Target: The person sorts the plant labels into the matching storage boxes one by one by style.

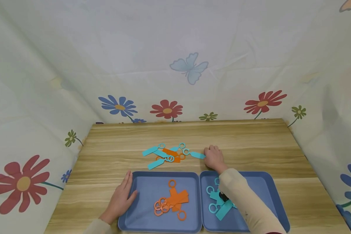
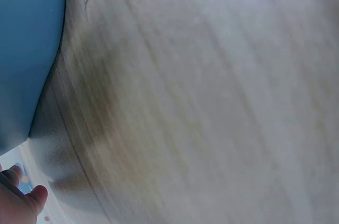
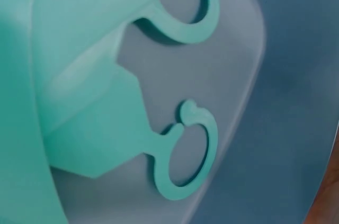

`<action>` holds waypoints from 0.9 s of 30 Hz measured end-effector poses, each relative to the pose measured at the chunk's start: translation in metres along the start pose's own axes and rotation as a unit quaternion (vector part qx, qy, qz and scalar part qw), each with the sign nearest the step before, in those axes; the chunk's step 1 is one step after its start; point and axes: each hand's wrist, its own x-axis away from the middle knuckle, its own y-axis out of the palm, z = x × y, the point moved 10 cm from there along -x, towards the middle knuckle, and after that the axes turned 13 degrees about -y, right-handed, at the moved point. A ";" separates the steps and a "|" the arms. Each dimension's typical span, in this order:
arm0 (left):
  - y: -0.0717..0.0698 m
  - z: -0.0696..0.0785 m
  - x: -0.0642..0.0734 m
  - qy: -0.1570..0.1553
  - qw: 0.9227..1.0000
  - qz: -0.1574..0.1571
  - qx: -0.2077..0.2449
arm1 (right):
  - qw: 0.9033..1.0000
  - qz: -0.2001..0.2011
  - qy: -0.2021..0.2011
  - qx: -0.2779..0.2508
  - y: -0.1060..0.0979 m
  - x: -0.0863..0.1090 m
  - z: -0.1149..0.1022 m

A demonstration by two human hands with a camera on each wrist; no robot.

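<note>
In the head view, my right hand (image 1: 214, 157) reaches beyond the right tray, its curled fingers pinching the end of a turquoise ring tag (image 1: 197, 155). To its left lies a loose pile of turquoise tags (image 1: 155, 164) mixed with orange tags (image 1: 175, 159). My left hand (image 1: 121, 198) rests at the left edge of the left tray (image 1: 140, 224), fingers straight. Orange ring tags (image 1: 175, 200) lie overlapping in that tray. Turquoise ring tags (image 1: 223, 209) fill part of the right tray (image 1: 260, 182), partly hidden by my right sleeve. The right wrist view shows these turquoise tags (image 3: 106, 128) up close.
Both blue trays stand side by side at the front of a wood-grain table (image 1: 120, 139). A pale cloth (image 1: 134, 48) printed with flowers and a butterfly hangs behind and at both sides. A small black object (image 1: 223, 196) shows beneath my right forearm.
</note>
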 end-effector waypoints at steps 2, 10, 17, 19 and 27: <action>0.000 0.000 0.000 -0.001 1.000 -0.002 0.000 | 1.000 -0.003 -0.003 -0.001 0.000 0.000 0.000; 0.000 0.000 0.000 -0.006 1.000 -0.008 0.004 | 1.000 0.012 -0.013 -0.018 -0.003 -0.003 -0.001; 0.000 0.000 0.001 -0.005 1.000 -0.005 0.002 | 0.998 0.031 -0.011 -0.054 -0.004 -0.003 -0.002; -0.001 0.000 0.001 -0.004 1.000 -0.003 0.001 | 0.997 0.033 -0.012 -0.068 -0.003 -0.003 -0.003; -0.002 0.001 0.002 0.000 1.000 0.003 0.001 | 0.991 0.038 0.012 -0.131 -0.001 -0.001 0.001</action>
